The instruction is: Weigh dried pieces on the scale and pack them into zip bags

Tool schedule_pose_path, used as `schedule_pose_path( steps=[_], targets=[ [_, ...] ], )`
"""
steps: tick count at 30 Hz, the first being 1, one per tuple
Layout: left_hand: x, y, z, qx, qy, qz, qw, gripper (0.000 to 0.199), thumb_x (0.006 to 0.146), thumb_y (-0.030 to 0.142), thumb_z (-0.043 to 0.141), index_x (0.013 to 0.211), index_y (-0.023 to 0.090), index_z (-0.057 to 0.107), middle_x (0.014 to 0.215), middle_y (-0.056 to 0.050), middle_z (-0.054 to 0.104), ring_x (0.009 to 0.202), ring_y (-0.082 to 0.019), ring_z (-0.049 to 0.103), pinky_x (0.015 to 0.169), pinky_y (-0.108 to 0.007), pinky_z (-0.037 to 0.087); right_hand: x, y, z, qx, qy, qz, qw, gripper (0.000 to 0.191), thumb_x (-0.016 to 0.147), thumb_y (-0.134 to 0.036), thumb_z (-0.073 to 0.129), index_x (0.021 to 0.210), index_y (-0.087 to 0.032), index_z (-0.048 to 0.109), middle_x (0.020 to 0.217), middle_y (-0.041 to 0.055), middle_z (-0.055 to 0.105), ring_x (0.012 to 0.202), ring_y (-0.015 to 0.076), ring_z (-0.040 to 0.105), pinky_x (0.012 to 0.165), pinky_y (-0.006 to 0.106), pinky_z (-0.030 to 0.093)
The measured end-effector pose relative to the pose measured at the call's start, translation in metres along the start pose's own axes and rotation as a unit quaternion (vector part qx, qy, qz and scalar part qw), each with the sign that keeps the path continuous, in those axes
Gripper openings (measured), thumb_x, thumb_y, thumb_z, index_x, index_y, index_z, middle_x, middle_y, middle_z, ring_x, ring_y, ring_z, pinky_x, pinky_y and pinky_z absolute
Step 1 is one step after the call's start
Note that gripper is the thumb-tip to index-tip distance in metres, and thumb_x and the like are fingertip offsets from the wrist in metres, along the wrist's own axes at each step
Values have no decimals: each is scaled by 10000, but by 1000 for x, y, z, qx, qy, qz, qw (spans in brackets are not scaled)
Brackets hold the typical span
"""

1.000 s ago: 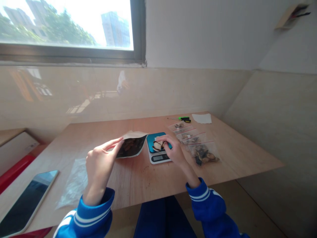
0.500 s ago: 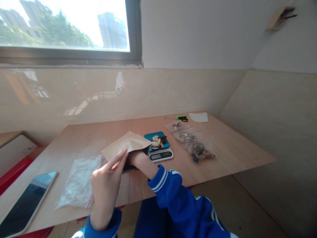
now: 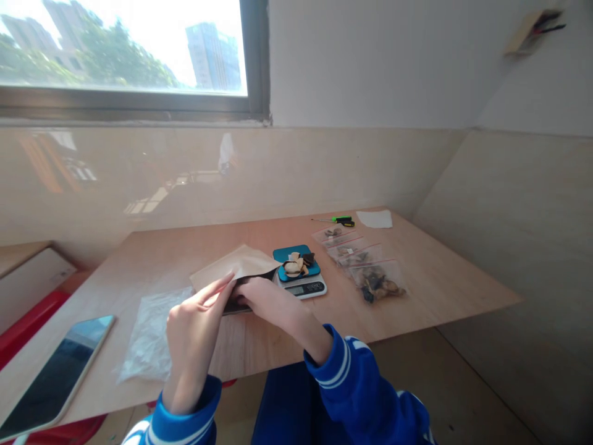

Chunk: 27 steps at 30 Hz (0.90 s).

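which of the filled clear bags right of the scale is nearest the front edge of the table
The frontmost bag, holding the bulkiest heap of dark and brown pieces; the other bags lie in a row behind it, closer to the wall.

The paper bag [image 3: 238, 261] hems in my right fingers [image 3: 244, 292]; scale [image 3: 306, 288] to their right, open tabletop [image 3: 264, 347] nearer me.

Indoor work corner, exact kind unclear: wooden table [image 3: 440, 290], digital scale [image 3: 317, 287], tiled wall [image 3: 324, 167], window [image 3: 152, 37] facing high-rises [image 3: 213, 59].
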State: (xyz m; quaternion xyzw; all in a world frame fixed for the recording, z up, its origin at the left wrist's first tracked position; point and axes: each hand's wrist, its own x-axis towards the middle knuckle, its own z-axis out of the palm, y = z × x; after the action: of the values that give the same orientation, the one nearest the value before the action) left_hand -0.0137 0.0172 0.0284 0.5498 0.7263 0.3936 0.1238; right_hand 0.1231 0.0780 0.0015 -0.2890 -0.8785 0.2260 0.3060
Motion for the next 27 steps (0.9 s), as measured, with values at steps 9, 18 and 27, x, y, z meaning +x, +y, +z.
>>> schedule_pose_path(
  steps=[9,18,27],
  targets=[
    [13,-2,-9,-22,42,4,999,246,770,510,644,929,364,762,941,39,768,996,-263,690,828,-324,519,-47,-3,-91,230,43,59,971,237,886,-266,587,1090,-238,703,1107,27,720,1028,187,670,894,322,547],
    [15,-10,-7,-10,38,4,999,249,763,518,654,931,370,763,916,49,769,973,-259,699,747,-290,530,-14,126,-103,-50,73,191,978,225,812,-89,583,924,-173,758,997,94,757,943,216,698,864,336,532],
    [18,-16,-12,-28,45,13,999,260,749,519,664,907,342,770,920,53,765,912,-249,717,687,-262,539,-2,161,-95,-62,29,181,981,284,705,-55,684,920,-218,770,981,69,764,894,235,714,831,324,550]
  ],
)
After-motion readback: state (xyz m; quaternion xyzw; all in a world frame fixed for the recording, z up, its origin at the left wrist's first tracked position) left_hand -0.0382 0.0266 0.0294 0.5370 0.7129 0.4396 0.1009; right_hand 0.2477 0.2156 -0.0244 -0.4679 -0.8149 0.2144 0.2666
